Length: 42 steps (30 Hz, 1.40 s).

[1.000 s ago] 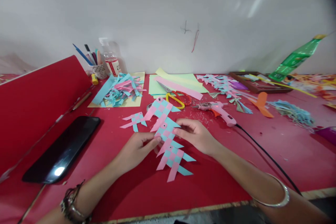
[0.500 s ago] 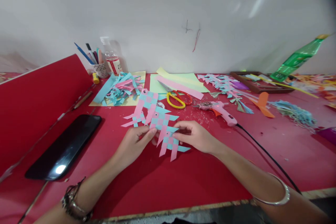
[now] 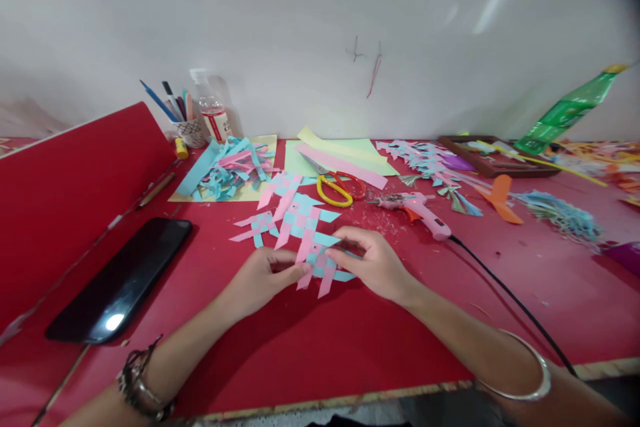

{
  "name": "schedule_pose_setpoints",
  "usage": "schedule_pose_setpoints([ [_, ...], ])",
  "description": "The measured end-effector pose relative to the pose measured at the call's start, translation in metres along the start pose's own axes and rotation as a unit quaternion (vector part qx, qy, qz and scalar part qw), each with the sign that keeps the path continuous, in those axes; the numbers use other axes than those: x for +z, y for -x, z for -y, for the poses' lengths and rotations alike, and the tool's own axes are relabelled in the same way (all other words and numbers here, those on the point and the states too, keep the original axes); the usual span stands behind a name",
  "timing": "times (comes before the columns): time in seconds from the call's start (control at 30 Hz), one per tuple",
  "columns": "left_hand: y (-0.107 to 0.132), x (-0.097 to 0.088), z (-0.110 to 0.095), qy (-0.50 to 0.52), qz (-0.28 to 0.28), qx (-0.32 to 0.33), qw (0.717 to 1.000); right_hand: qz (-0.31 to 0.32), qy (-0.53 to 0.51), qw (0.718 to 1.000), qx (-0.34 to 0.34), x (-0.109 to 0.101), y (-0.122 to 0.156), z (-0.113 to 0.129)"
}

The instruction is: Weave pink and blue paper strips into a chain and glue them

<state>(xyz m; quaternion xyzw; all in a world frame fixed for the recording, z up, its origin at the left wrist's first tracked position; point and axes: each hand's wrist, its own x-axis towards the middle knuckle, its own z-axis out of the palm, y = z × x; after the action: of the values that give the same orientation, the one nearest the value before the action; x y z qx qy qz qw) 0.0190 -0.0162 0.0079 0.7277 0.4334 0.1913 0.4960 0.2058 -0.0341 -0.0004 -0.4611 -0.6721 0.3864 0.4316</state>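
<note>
Pink and blue woven paper fish (image 3: 301, 219) hang together in a chain over the red table (image 3: 310, 353). My left hand (image 3: 273, 277) pinches the left edge of the lowest fish (image 3: 320, 259) between thumb and fingers. On its right side, my right hand (image 3: 367, 257) grips the same fish with thumb and fingertips. The upper fish lie just beyond my fingers, and a smaller woven fish (image 3: 263, 223) rests at their left. Scissors (image 3: 335, 190) with yellow and red handles lie behind the chain.
A pink glue gun (image 3: 417, 207) lies right of my hands, its black cord (image 3: 510, 297) running to the front edge. At left lie a phone (image 3: 123, 280) and a heap of paper strips (image 3: 235, 167). A green bottle (image 3: 570, 110) leans over a brown tray (image 3: 505, 160).
My left hand has shifted from the middle fish down and right to the lowest one. The lowest fish has moved slightly up and left, and the upper fish now lie flatter.
</note>
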Motion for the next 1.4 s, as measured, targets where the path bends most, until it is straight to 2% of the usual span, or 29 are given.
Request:
schedule_pose_setpoints([
  [0.13,-0.0004,0.0033,-0.0002,0.033,0.008,0.009,0.999,-0.016,-0.030,0.999,0.026,0.0044,0.0009,0.0019],
  [0.47,-0.0013,0.0043,0.0031,0.055,-0.010,0.028,0.998,0.017,-0.095,0.993,0.060,0.0049,-0.0007,0.0008],
  [0.6,-0.0014,0.0051,0.0043,0.045,-0.011,0.031,0.998,0.033,-0.129,0.985,0.106,0.0036,-0.0035,-0.0004],
  [0.7,-0.0006,0.0070,0.0045,0.020,-0.010,0.030,0.999,0.045,-0.116,0.983,0.136,0.0025,-0.0042,-0.0011],
  [0.87,-0.0003,0.0092,0.0026,0.010,-0.006,0.025,1.000,0.074,-0.113,0.979,0.150,0.0031,-0.0024,-0.0038],
  [1.0,-0.0004,0.0094,0.0010,0.019,-0.005,0.030,0.999,0.076,-0.099,0.984,0.128,0.0025,-0.0021,-0.0037],
  [1.23,-0.0003,0.0079,0.0023,-0.024,-0.064,0.022,0.997,0.082,-0.097,0.985,0.119,0.0024,-0.0016,-0.0023],
  [1.4,0.0002,0.0058,-0.0018,-0.035,-0.126,0.033,0.991,0.039,-0.074,0.992,0.093,0.0057,-0.0002,-0.0008],
])
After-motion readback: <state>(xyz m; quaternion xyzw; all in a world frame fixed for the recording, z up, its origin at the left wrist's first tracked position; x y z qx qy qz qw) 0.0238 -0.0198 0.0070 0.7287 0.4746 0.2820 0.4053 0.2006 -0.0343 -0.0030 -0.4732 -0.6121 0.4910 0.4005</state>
